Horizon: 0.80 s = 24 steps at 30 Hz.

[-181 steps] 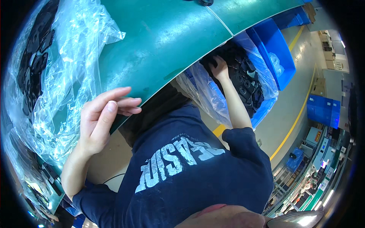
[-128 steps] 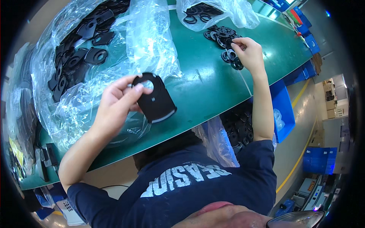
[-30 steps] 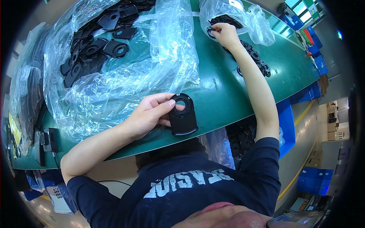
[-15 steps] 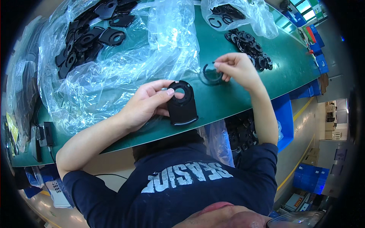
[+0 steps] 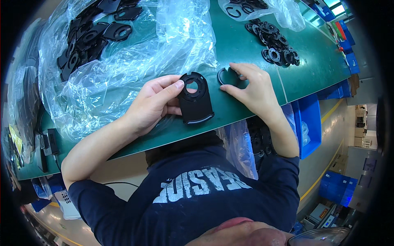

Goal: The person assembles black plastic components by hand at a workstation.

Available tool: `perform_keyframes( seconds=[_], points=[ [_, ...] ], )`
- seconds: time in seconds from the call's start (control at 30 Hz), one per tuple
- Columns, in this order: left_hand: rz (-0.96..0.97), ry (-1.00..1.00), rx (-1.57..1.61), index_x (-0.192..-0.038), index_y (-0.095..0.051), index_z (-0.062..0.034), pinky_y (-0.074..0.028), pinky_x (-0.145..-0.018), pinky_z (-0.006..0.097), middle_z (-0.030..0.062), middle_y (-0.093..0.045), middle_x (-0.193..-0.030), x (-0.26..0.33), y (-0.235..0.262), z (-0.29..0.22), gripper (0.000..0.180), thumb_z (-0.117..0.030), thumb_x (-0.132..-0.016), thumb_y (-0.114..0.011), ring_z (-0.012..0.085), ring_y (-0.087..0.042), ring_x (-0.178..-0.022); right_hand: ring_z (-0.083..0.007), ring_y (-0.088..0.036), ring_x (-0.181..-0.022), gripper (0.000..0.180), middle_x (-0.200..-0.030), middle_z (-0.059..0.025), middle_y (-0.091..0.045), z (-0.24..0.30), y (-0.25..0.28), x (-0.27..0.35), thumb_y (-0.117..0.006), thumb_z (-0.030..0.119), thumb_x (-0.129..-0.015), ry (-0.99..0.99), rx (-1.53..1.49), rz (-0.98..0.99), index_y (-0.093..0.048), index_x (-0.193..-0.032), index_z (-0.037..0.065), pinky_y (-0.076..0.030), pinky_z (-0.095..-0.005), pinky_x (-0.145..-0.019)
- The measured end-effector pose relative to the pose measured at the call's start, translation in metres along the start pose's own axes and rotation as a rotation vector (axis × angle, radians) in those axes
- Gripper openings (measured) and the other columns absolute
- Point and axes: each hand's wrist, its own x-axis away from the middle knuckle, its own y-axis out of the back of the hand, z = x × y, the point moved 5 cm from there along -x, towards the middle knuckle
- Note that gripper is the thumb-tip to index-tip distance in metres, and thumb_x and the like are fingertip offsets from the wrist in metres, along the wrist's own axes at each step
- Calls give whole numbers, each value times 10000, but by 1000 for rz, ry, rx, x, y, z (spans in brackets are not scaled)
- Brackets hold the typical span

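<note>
My left hand (image 5: 150, 102) pinches the upper left edge of a flat black plate (image 5: 196, 108), thumb in front and fingers behind. The plate is upright, with a round hole in its wide rounded upper part and a shiny lip along its bottom edge. To the right of it, apart from it, my right hand (image 5: 257, 88) holds a thin black open ring (image 5: 221, 77) between thumb and fingertips. The ring's left curve shows; its right side is partly hidden by the fingers.
On the green table (image 5: 242, 108), crinkled clear plastic (image 5: 180, 53) lies under a heap of similar black plates (image 5: 92, 37) at the far left. Black rings (image 5: 274, 43) are piled at the far right beside a clear bag (image 5: 287, 18). A blue bin (image 5: 314, 127) stands below the right edge.
My right hand has turned, its thumb now lower and spread from the fingers around the ring. The ring looks steadier than before. My left hand still holds the plate, slightly higher in view.
</note>
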Motion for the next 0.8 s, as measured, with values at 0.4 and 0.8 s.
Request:
perform_keyframes(
  seconds=[0.4,0.8],
  points=[
    [21,-30,-68,-1198,-503,-16,-536,-725,229,74,-622,-1063,-1,0,0,344,-249,-946,-486,119,-632,-886,-159,-603,-883,507,-991,-106,-625,24,0,-5,-763,82,-638,-128,-573,-2,-597,-1109,-6,-496,-278,-761],
    [102,-31,-2,-1262,-476,-17,-502,-807,238,60,-588,-1122,1,1,-2,372,-95,-899,-489,104,-590,-951,-318,-597,-881,441,-976,-165,-616,68,-17,-8,-753,60,-626,196,-289,-107,-602,-1033,-12,-473,-366,-778]
  ],
)
